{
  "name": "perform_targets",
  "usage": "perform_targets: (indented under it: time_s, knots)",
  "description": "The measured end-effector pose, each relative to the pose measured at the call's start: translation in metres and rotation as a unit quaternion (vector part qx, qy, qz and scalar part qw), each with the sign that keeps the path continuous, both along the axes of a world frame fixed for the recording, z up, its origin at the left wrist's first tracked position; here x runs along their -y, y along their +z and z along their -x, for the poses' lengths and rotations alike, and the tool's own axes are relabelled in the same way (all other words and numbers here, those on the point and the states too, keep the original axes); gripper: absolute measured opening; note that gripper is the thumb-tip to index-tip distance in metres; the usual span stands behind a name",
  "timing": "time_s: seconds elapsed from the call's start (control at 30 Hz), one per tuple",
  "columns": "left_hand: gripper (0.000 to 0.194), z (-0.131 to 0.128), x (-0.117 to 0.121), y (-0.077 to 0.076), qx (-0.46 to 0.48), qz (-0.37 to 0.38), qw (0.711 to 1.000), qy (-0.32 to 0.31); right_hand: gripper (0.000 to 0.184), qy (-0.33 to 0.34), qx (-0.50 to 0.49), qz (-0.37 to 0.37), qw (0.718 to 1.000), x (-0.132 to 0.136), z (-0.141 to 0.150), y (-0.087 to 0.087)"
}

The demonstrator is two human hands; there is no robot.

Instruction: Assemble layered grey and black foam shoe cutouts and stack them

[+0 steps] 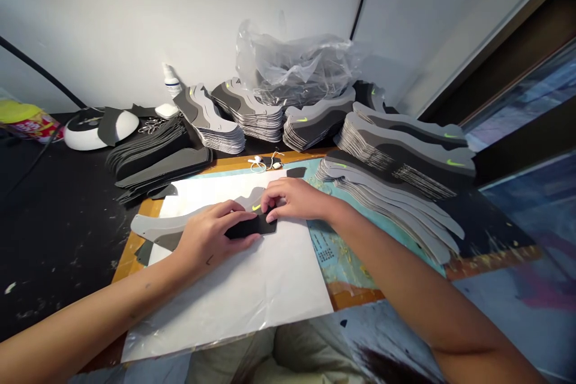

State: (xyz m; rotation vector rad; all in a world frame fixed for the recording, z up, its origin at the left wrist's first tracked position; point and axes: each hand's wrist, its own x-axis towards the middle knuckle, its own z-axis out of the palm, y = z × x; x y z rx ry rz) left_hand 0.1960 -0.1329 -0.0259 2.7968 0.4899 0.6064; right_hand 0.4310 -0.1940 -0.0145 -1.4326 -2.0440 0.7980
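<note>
Crumpled plastic bag [292, 66] against a white wall [112, 18]

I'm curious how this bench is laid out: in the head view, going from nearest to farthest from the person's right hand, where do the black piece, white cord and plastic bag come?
From the right hand:
1. The black piece, at its fingertips, to the left.
2. The white cord, ahead, at the board's far edge.
3. The plastic bag, farthest, on the stacks by the wall.

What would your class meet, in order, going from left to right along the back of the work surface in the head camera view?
Yellow-and-red packet → white rounded device → stack of black cut pieces → first gray shoe-panel stack → second gray shoe-panel stack → third gray shoe-panel stack → fourth gray shoe-panel stack
</note>
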Motion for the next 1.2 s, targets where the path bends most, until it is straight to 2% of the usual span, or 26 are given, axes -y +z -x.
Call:
perform_targets:
  time_s: [0.2, 0.37, 0.43, 0.6, 0.7, 0.8, 0.97, 1.2]
  knots:
    - [0.030, -0.001, 0.000, 0.004, -0.028, 0.030, 0.999, 0.012, 0.008, -0.018, 0.009, 0.005, 1.000, 0.003, 0.004, 0.002]
    - [0.032, -0.002, 0.000, 0.008, -0.049, 0.060, 0.997, 0.005, 0.005, 0.008, 0.073, -0.106, 0.992, 0.010, 0.010, 0.006]
    - [0.031, -0.003, 0.000, 0.009, -0.057, 0.063, 0.996, 0.004, 0.001, 0.025, 0.074, -0.123, 0.989, 0.013, 0.014, 0.008]
    - [0.036, -0.001, -0.004, 0.019, -0.070, 0.117, 0.991, -0.014, 0.007, 0.058, 0.073, -0.038, 0.995, 0.014, 0.020, 0.008]
    - [0.038, 0.006, -0.012, 0.029, -0.065, 0.209, 0.976, -0.019, 0.007, 0.055, 0.076, -0.029, 0.995, 0.014, 0.021, 0.007]
    - [0.039, 0.016, -0.021, 0.035, -0.087, 0.296, 0.951, 0.017, 0.006, 0.056, 0.079, -0.024, 0.995, 0.014, 0.021, 0.008]
    - [0.042, 0.029, -0.030, 0.032, -0.089, 0.348, 0.932, 0.040, 0.009, 0.060, 0.088, -0.020, 0.994, 0.015, 0.023, 0.012]
    - [0.040, 0.029, -0.036, 0.026, -0.058, 0.389, 0.919, 0.008, 0.008, 0.024, 0.106, 0.003, 0.994, 0.015, 0.029, 0.011]
